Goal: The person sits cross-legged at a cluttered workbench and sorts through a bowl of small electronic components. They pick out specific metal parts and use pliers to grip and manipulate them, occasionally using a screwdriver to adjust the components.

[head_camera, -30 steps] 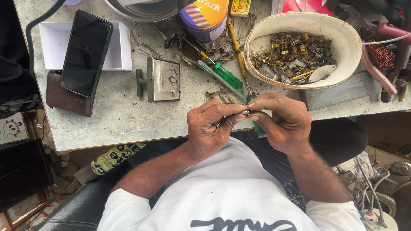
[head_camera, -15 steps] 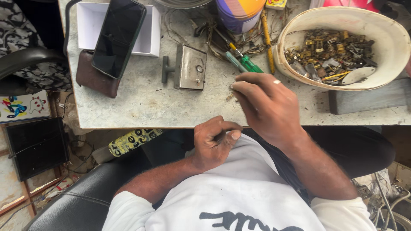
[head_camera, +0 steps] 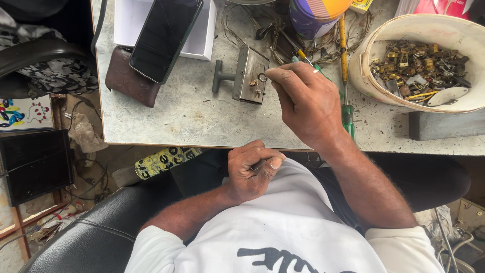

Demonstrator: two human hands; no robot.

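My right hand (head_camera: 305,103) reaches over the worktable (head_camera: 192,116) and pinches a small key with a ring bow (head_camera: 262,77) at the metal door lock (head_camera: 247,75). The lock lies flat with its dark handle pointing left. My left hand (head_camera: 250,172) rests curled against my white shirt, below the table edge, with the fingers closed on a small item that I cannot make out. A green-handled screwdriver (head_camera: 347,114) lies just right of my right hand.
A black phone (head_camera: 164,35) lies on a brown wallet (head_camera: 126,81) and a white box at the back left. A white bowl (head_camera: 364,76) of brass lock parts stands at right, with a grey block (head_camera: 444,125) before it. Wires, tools and a purple-orange tub (head_camera: 316,15) crowd the back.
My two hands have parted. The right one moved up and left from the table edge to the metal lock with the key. The left one dropped down against my shirt.
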